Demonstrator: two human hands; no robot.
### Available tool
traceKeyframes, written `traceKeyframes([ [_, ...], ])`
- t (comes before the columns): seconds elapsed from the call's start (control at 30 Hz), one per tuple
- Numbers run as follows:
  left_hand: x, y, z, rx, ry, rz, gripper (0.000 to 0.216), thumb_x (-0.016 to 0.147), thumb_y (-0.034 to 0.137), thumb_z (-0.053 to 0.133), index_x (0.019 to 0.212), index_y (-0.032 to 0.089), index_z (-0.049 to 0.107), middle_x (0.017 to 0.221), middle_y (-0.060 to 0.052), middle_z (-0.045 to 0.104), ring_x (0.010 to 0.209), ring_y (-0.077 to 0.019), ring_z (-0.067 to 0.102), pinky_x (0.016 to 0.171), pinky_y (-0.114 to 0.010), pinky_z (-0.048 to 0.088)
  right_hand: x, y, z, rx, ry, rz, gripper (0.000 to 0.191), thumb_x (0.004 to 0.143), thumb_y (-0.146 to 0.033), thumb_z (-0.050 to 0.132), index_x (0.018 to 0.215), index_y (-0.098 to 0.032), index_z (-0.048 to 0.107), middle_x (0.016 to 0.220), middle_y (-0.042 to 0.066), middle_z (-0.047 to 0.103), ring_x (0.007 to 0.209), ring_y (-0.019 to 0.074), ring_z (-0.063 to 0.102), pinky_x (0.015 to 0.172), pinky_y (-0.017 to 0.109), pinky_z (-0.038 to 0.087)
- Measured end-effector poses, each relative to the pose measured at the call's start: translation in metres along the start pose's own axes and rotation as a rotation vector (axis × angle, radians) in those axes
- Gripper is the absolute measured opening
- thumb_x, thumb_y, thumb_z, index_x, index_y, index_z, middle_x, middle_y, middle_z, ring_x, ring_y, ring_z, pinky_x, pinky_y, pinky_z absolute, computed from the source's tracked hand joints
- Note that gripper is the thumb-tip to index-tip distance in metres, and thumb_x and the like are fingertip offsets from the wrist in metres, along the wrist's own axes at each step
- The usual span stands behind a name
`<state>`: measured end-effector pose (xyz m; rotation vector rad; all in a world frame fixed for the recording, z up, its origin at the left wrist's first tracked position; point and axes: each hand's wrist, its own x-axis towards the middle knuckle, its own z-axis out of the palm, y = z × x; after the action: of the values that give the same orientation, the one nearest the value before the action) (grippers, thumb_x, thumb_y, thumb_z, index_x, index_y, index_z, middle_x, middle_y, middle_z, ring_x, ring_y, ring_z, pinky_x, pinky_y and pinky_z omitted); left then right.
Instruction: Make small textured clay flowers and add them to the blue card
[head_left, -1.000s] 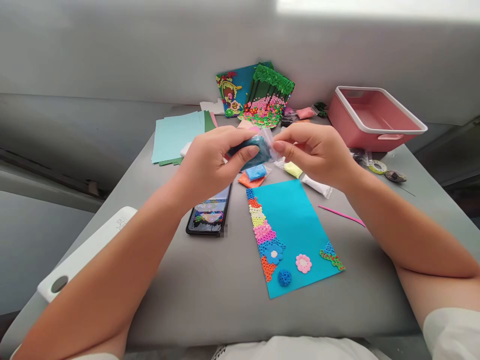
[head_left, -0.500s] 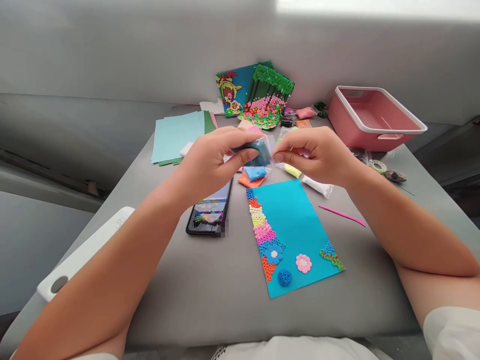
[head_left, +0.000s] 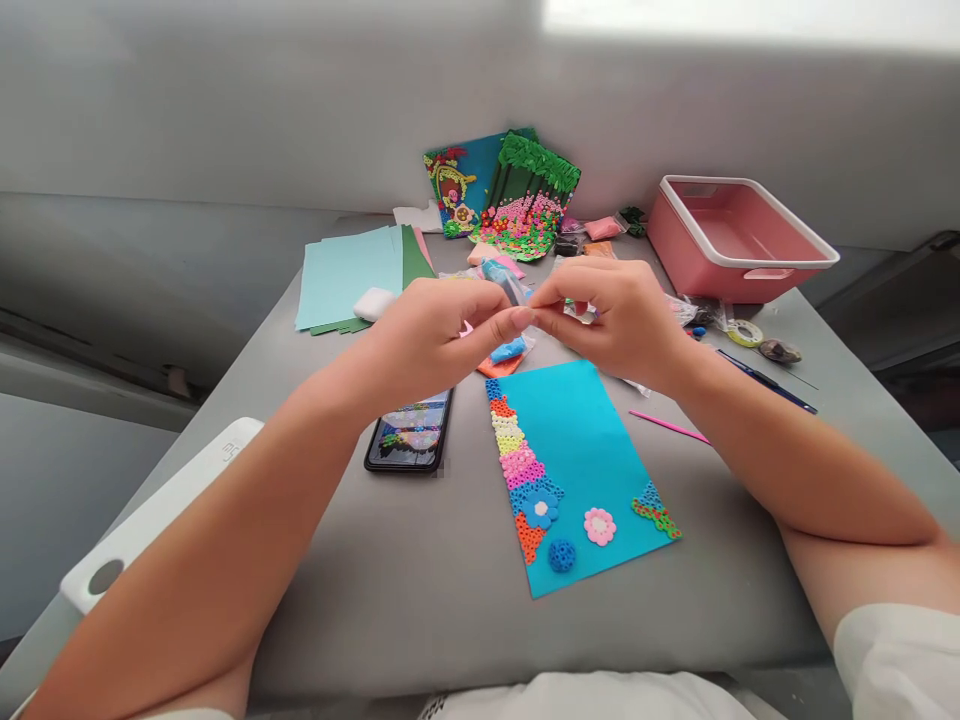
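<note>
Pinching the bag (head_left: 512,285) with my left hand (head_left: 444,328) and right hand (head_left: 616,308), I've brought both together; maybe it's opening.

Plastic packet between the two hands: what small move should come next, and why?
Probably steady the blue packet with the left hand and slide the right hand along its near end: both hands' fingertips meet there, and whether that end is sealed can't be told from this view.

There are two hands (head_left: 448,325) (head_left: 622,312), one phone (head_left: 409,435), one pink basket (head_left: 694,265).
</note>
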<state>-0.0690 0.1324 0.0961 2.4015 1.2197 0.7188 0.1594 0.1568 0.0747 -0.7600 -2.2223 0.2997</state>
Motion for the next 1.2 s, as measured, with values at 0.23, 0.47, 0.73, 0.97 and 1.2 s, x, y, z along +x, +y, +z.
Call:
traceKeyframes([
  [0.23, 0.009, 0.005, -0.001, 0.128, 0.047, 0.107, 0.052, 0.111, 0.055, 0.039, 0.068, 0.025, 0.043, 0.066, -0.002, 0.054, 0.066, -0.0196, 0.048, 0.062, -0.037, 0.034, -0.001, 0.006, 0.007, 0.009, 0.049, -0.198, 0.025, 0.110, -0.027, 0.059, 0.085, -0.024, 0.054, 0.082, 0.001, 0.063, 0.079, 0.0161, 0.057, 0.072, 0.032, 0.043],
  [0.47, 0.008, 0.002, 0.007, 0.014, 0.127, 0.316, 0.059, 0.117, 0.063, 0.026, 0.076, 0.024, 0.044, 0.070, -0.001, 0.050, 0.070, -0.0182, 0.045, 0.070, -0.036, 0.040, 0.000, 0.008, 0.006, 0.169, 0.048, -0.321, 0.020, 0.113, -0.023, 0.052, 0.093, -0.025, 0.052, 0.086, 0.000, 0.056, 0.084, 0.0165, 0.057, 0.076, 0.033, 0.049],
  [0.73, 0.006, -0.001, 0.002, 0.028, 0.302, 0.343, 0.033, 0.107, 0.055, 0.063, 0.100, 0.023, 0.063, 0.107, -0.011, 0.072, 0.105, -0.0259, 0.068, 0.087, -0.040, 0.058, 0.001, 0.002, -0.003, 0.297, 0.131, -0.103, 0.037, 0.114, -0.054, 0.051, 0.090, -0.027, 0.051, 0.084, 0.000, 0.051, 0.074, 0.0168, 0.048, 0.070, 0.035, 0.046],
  [0.97, 0.001, -0.015, 0.002, 0.193, 0.364, 0.398, 0.060, 0.097, 0.038, 0.083, 0.152, 0.025, 0.063, 0.141, -0.012, 0.077, 0.130, -0.0313, 0.073, 0.110, -0.044, 0.059, 0.004, -0.001, -0.005, 0.446, 0.086, -0.084, 0.039, 0.110, -0.056, 0.061, 0.087, -0.025, 0.057, 0.083, 0.001, 0.056, 0.077, 0.0152, 0.050, 0.071, 0.033, 0.048],
  [1.2, 0.002, -0.025, 0.005, 0.271, 0.371, 0.367, 0.064, 0.098, 0.061, 0.077, 0.145, 0.018, 0.069, 0.124, -0.017, 0.074, 0.110, -0.0319, 0.074, 0.086, -0.044, 0.063, 0.004, 0.000, -0.010, 0.610, -0.116, 0.220, 0.042, 0.100, -0.059, 0.075, 0.089, -0.019, 0.072, 0.083, 0.002, 0.069, 0.079, 0.0130, 0.062, 0.072, 0.029, 0.050],
])
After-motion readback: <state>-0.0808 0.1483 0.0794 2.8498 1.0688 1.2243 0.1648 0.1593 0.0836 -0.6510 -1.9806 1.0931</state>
